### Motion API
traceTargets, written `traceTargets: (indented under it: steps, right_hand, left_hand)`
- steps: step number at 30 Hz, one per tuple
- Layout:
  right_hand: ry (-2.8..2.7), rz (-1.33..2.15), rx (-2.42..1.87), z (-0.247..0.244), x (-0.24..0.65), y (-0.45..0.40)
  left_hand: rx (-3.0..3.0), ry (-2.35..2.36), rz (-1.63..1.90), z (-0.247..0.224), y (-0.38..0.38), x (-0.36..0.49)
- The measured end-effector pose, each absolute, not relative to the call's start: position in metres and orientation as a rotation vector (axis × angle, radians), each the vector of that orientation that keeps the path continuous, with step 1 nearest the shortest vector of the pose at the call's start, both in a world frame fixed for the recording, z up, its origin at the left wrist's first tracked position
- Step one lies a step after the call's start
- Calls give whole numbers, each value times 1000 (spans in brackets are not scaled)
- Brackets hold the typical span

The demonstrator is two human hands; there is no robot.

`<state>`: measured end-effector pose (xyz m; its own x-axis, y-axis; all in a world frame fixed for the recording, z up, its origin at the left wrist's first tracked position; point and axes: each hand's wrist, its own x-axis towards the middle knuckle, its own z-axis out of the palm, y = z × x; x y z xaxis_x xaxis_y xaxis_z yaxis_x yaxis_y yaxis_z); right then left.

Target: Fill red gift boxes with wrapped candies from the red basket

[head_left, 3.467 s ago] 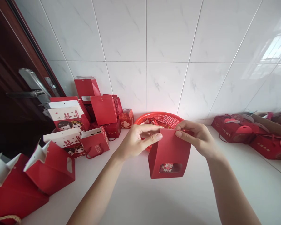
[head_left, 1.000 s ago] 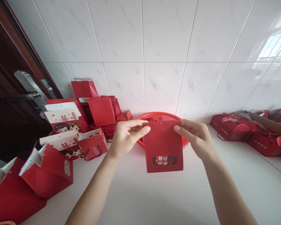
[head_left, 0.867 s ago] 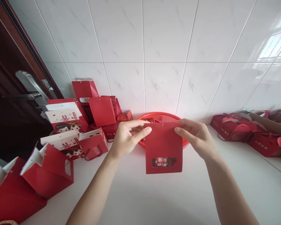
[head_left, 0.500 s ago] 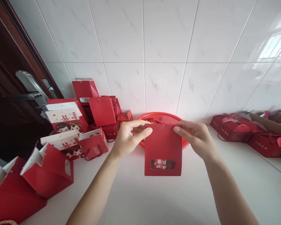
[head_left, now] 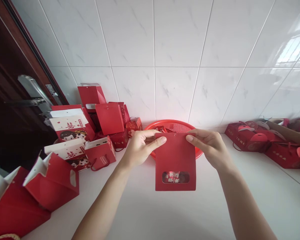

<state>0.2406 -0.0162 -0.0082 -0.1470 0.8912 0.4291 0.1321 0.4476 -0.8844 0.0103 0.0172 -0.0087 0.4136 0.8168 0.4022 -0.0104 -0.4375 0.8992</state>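
A red paper gift bag [head_left: 175, 153] hangs upright between my hands, with a small hole near its top edge. Through the clear oval window low on its front, red wrappers with white characters show. My left hand [head_left: 142, 145] pinches the top left corner between thumb and fingers. At the top right corner, my right hand [head_left: 207, 145] grips the same edge. Directly behind the bag stands a red plastic basket [head_left: 181, 125], partly hidden, with red packets [head_left: 162, 129] inside.
On the left, several red bags [head_left: 53, 181] and boxes [head_left: 110, 118] crowd near a dark door [head_left: 12, 83] with a metal handle. Red handled boxes [head_left: 247, 136] stand along the right. A white tiled wall [head_left: 175, 93] rises behind the white surface [head_left: 140, 213].
The red bag has shifted very slightly down and to the right in view. Both hands keep hold of its top corners.
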Motion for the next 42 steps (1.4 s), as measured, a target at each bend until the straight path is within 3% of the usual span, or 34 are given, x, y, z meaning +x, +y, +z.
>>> traceTargets:
  steps: [12,19,42]
  right_hand:
    - [-1627,831,-939,-9,241,-15]
    - [-1800,632,-996,-8,242,-14]
    - [-2024,726,-1092,-9,241,-16]
  left_hand:
    - [1827,715,1160,-9,17,9]
    - [1999,770,1099,-12,18,11]
    - [2191,807,753,-13,16,11]
